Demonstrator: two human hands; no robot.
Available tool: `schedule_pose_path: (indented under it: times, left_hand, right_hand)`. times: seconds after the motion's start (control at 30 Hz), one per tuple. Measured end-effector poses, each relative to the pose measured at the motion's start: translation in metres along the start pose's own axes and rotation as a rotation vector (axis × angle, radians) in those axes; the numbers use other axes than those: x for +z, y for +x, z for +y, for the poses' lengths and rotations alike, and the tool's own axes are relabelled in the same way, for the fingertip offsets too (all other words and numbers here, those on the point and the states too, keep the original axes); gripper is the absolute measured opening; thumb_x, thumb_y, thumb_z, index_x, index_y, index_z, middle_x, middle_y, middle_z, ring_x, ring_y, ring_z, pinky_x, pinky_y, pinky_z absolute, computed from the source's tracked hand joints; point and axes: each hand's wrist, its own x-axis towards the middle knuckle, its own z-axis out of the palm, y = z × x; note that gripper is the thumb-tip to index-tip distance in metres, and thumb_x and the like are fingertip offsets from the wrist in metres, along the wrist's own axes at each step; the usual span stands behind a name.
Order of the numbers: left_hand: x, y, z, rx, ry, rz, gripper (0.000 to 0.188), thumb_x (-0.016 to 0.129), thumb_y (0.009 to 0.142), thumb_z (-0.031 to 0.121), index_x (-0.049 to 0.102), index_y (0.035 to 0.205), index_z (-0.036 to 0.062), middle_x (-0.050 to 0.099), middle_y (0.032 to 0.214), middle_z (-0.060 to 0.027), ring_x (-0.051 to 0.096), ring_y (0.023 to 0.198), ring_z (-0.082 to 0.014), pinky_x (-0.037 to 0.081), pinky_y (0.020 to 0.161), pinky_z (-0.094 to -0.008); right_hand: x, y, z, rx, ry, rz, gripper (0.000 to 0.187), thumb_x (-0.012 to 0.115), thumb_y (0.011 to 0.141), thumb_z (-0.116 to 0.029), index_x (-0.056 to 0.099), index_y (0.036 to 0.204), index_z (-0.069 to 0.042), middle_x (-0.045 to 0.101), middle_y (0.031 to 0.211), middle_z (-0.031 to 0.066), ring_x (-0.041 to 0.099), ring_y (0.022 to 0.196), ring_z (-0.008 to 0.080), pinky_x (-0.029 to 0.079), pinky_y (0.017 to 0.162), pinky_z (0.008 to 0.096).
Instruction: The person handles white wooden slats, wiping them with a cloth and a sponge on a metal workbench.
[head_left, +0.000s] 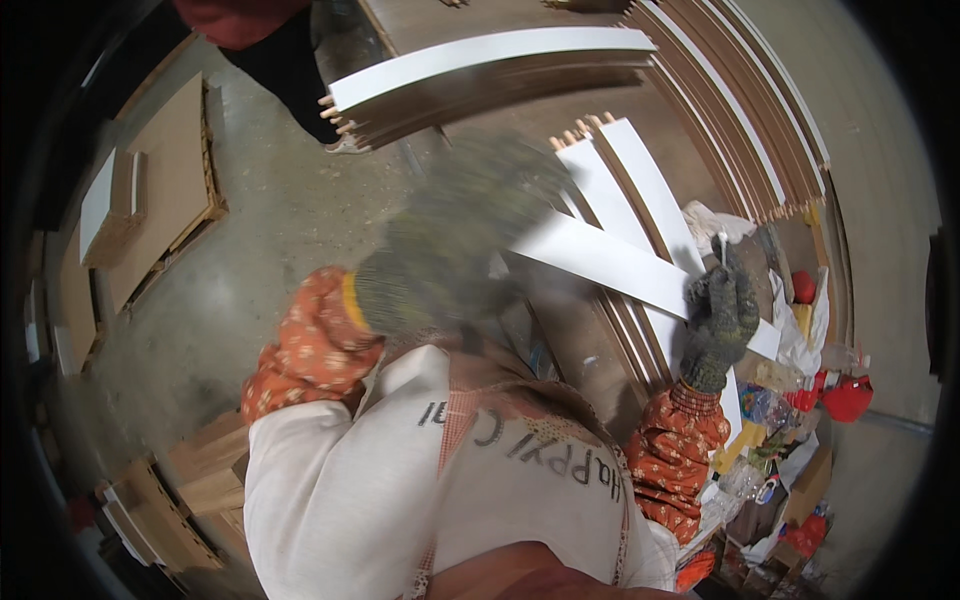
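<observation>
My left hand (455, 240), in a grey-green knit glove and blurred by motion, is closed at the left end of a narrow white board (610, 265). The board lies slanted across other white boards (640, 180) on a brown stack. My right hand (720, 315), also gloved, rests on the board's right end with its fingers closed around a small thin white tool (722, 245) that points up. Orange patterned sleeves and a pale apron cover my arms and chest.
Long brown and white boards with wooden dowels (480, 60) are stacked at the top and curve down the right. Another person (270, 50) stands at the upper left. Flat cardboard on pallets (165, 190) lies left, boxes (190, 480) lower left, and bags and red items (810, 390) at the right.
</observation>
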Motion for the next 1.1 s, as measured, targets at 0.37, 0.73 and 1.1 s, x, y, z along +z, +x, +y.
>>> schedule_pose_path:
  times: [0.37, 0.73, 1.1]
  left_hand:
    - [-0.001, -0.049, -0.044, -0.177, 0.194, -0.121, 0.067, 0.068, 0.081, 0.042, 0.048, 0.132, 0.0038, 0.061, 0.101, -0.0175, 0.061, 0.091, -0.0331, 0.050, 0.078, -0.0419]
    - [-0.072, -0.033, -0.113, -0.522, 0.542, -0.096, 0.068, 0.070, 0.079, 0.038, 0.047, 0.134, 0.0040, 0.062, 0.103, -0.0221, 0.060, 0.093, -0.0372, 0.048, 0.081, -0.0445]
    - [-0.035, 0.016, -0.154, -0.257, 0.582, -0.053, 0.064, 0.073, 0.076, 0.038, 0.053, 0.126, 0.0042, 0.062, 0.106, -0.0181, 0.058, 0.097, -0.0347, 0.047, 0.083, -0.0433]
  right_hand:
    - [-0.069, -0.020, -0.019, -0.263, 0.699, -0.208, 0.048, 0.057, 0.091, -0.018, 0.044, 0.127, 0.011, 0.049, 0.076, 0.0077, 0.044, 0.068, 0.0178, 0.040, 0.059, 0.0300]
    - [-0.044, -0.027, 0.007, -0.193, 0.683, -0.033, 0.049, 0.061, 0.088, -0.017, 0.046, 0.125, 0.012, 0.059, 0.093, 0.0144, 0.049, 0.067, 0.0162, 0.042, 0.061, 0.0298]
    - [-0.038, -0.046, 0.011, -0.196, 0.469, 0.207, 0.048, 0.057, 0.092, -0.024, 0.048, 0.124, 0.012, 0.061, 0.103, 0.0146, 0.051, 0.069, 0.0129, 0.044, 0.061, 0.0258]
